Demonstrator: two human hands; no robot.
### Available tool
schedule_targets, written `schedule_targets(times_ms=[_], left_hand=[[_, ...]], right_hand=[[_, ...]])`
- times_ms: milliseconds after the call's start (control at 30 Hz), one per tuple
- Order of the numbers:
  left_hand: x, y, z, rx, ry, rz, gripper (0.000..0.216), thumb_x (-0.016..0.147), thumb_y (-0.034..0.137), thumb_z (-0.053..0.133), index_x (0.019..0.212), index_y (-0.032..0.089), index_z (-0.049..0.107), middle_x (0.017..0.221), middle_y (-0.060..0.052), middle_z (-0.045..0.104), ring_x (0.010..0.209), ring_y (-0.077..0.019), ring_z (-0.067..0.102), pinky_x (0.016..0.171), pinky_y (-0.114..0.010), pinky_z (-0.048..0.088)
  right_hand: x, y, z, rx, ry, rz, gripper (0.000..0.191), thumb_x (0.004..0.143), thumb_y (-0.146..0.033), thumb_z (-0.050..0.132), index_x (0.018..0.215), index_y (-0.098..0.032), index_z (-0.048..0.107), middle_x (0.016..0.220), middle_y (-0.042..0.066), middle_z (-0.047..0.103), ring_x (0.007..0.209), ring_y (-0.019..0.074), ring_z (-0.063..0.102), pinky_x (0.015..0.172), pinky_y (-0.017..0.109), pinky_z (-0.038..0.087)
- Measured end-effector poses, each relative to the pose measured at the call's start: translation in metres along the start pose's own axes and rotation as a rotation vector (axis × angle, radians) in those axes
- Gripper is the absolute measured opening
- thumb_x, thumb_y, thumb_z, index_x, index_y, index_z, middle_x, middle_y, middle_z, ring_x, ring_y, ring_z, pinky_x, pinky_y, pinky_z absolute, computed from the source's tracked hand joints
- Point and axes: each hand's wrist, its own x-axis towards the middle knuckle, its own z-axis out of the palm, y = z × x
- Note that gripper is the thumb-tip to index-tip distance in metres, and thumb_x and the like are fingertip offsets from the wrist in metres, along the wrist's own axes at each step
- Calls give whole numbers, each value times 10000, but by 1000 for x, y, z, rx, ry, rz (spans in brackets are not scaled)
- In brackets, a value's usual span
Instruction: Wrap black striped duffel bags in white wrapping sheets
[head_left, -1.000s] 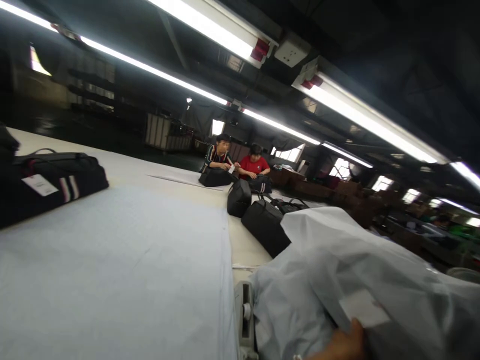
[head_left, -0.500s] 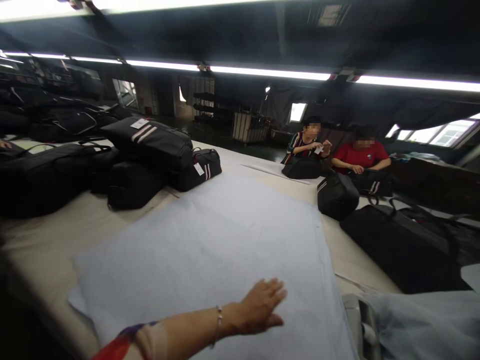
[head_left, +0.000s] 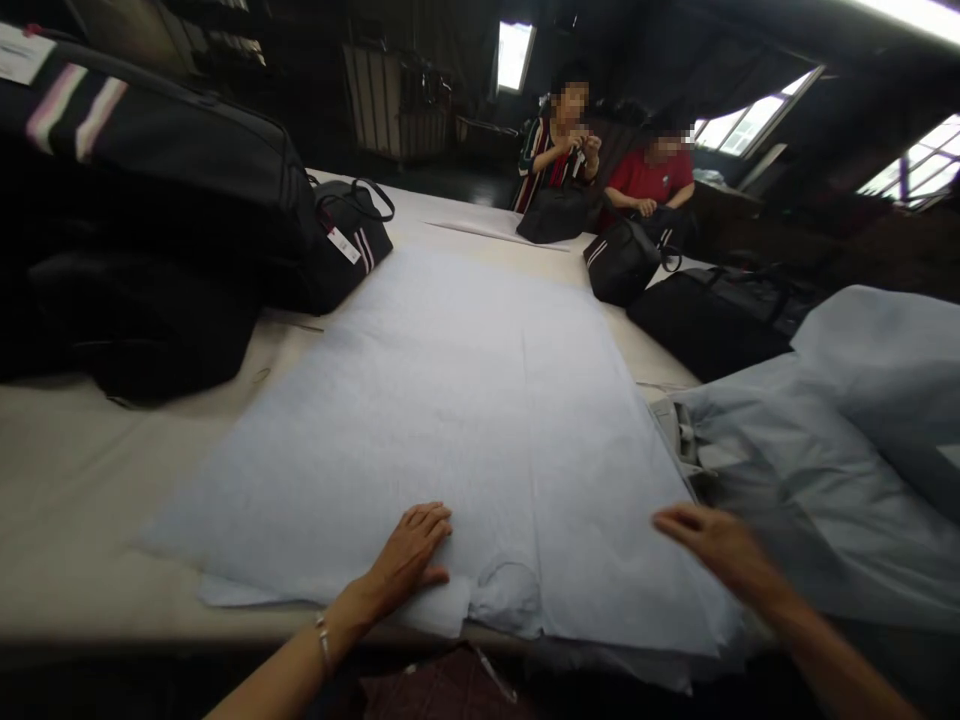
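A stack of thin pale blue sheets [head_left: 435, 400], fabric or paper, lies spread over the table in front of me. My left hand [head_left: 412, 550] rests open on the near part, palm down, a bracelet at the wrist. Beside it the near edge has a crumpled, folded patch [head_left: 506, 595]. Over the right side of the sheets is my right hand [head_left: 705, 535], slightly blurred, its fingers drawn together in a pinch. Whether anything is between those fingertips I cannot make out.
Black bags with striped bands [head_left: 172, 190] are piled at the left; a smaller tagged bag [head_left: 349, 240] stands behind. A grey machine part [head_left: 679, 430] and bunched grey-blue fabric [head_left: 847, 440] lie right. Two co-workers [head_left: 555, 150] handle bags across the table.
My view has swung down and closer to the table. My left hand now lies nearer the front edge, and my right hand has come into view. The near edge shows a crumpled patch.
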Motion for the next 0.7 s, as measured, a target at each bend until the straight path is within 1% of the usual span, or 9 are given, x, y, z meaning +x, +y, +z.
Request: schedule_targets(times_ms=[67,100,167,233,300,467,567,633,700], left_hand=[[3,2,0,-22,-8,25,403,695,261,858,992,203,592,1259,-80,585,1218,-287,488,1048,-430,355],[5,2,-1,-27,-13,34,374,698,257,856,950,199,587,1220,-70,592,1176,-277,501,1021,-417,364],[11,1,-4,-32,-29,52,312,721,248,838,896,197,585,1158,-52,600,1115,-255,513,984,-391,368],[17,-2,-6,-31,-49,72,244,751,224,808,866,198,595,1120,-41,606,1091,-240,514,974,-376,358],[23,-4,-6,-28,-64,82,189,775,203,782,845,194,606,1091,-39,609,1082,-235,512,974,-375,348],[26,-8,-5,-34,-90,111,236,750,254,810,853,190,608,1079,-44,605,1076,-239,511,985,-383,337],[26,-10,-6,-54,-104,146,328,726,326,836,922,199,605,1142,-51,591,1115,-243,495,1013,-387,326],[30,-11,-6,-68,-107,156,274,757,330,814,899,201,619,1150,-55,595,1128,-247,490,1025,-401,315],[35,-11,-7,-87,-107,158,192,792,305,786,846,197,637,1128,-55,612,1114,-245,501,1016,-406,315]], right_hand=[[-17,-11,49,12,-126,39,162,776,-394,707,664,-278,689,694,9,683,702,217,642,658,311,486],[-22,-14,75,14,-150,49,154,744,-387,701,664,-257,680,674,8,674,685,219,636,651,314,472],[-28,-17,120,-7,-109,50,145,684,-361,700,730,-228,664,719,15,672,707,214,626,661,306,456],[-31,-13,148,-39,-43,42,185,631,-328,714,765,-220,646,763,27,665,752,221,616,687,311,449],[-34,-7,160,-40,-21,26,153,655,-334,695,740,-221,636,781,40,654,799,235,603,733,331,441],[-40,3,160,4,-16,-43,165,764,-380,620,706,-227,634,780,42,632,832,238,578,802,356,426],[-42,4,162,32,-20,-62,145,727,-343,661,806,-222,650,833,33,640,841,223,581,800,339,434],[-42,3,163,41,-18,-71,169,687,-307,691,824,-219,643,852,27,639,856,220,576,811,337,432],[-42,3,165,44,-14,-82,119,688,-294,689,759,-219,632,833,24,629,862,220,567,828,345,424]])
